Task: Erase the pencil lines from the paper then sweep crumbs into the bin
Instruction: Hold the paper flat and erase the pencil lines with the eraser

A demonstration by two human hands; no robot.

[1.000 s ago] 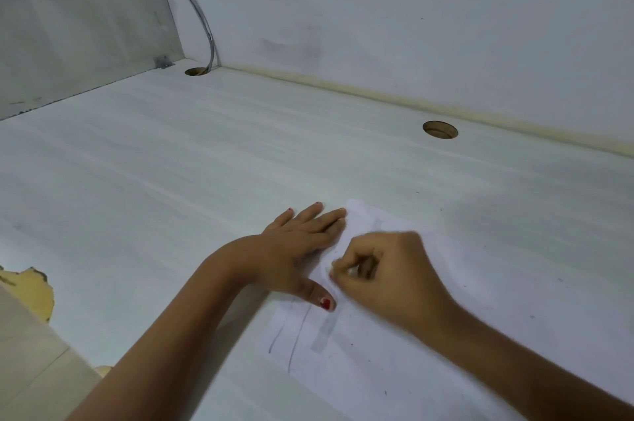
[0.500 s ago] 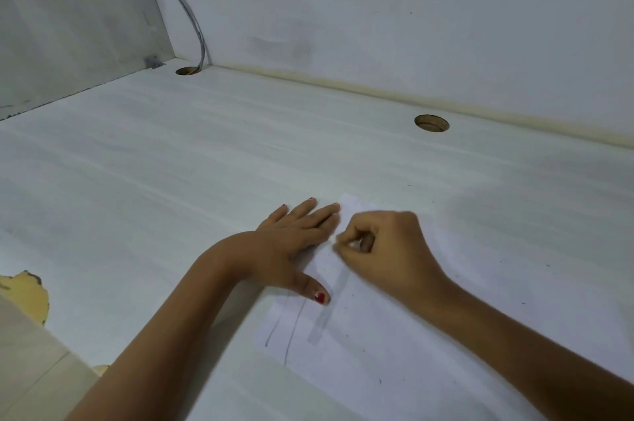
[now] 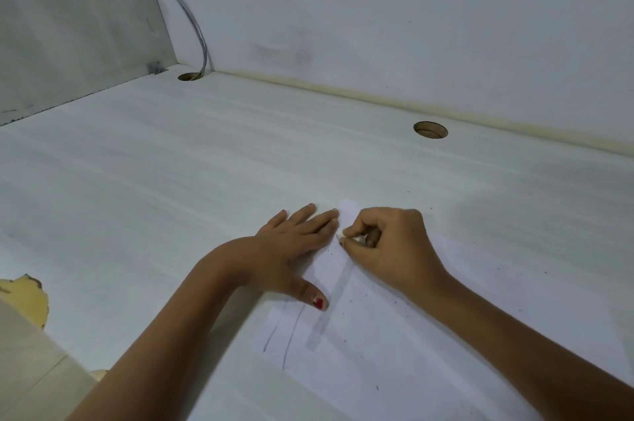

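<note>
A white sheet of paper (image 3: 404, 334) lies on the white desk (image 3: 171, 197). Two thin pencil lines (image 3: 291, 334) run along its left edge, beside a smudged grey band (image 3: 329, 310) where a line has been rubbed. My left hand (image 3: 291, 245) lies flat, palm down, on the sheet's left edge, pinning it. My right hand (image 3: 391, 245) is closed around a small white eraser (image 3: 350, 239), pressing it on the paper near the far corner. Dark eraser crumbs (image 3: 346, 310) are scattered over the sheet. No bin is in view.
Two round cable holes are cut in the desk, one at the back left (image 3: 189, 76) with a grey cable (image 3: 192, 15) running into it, one at the back right (image 3: 430, 129). Walls close the back and left. The desk's front-left edge is chipped (image 3: 31, 297).
My right hand has slid the eraser along the grey band away from me, toward the paper's far corner. My left hand has stayed flat on the sheet.
</note>
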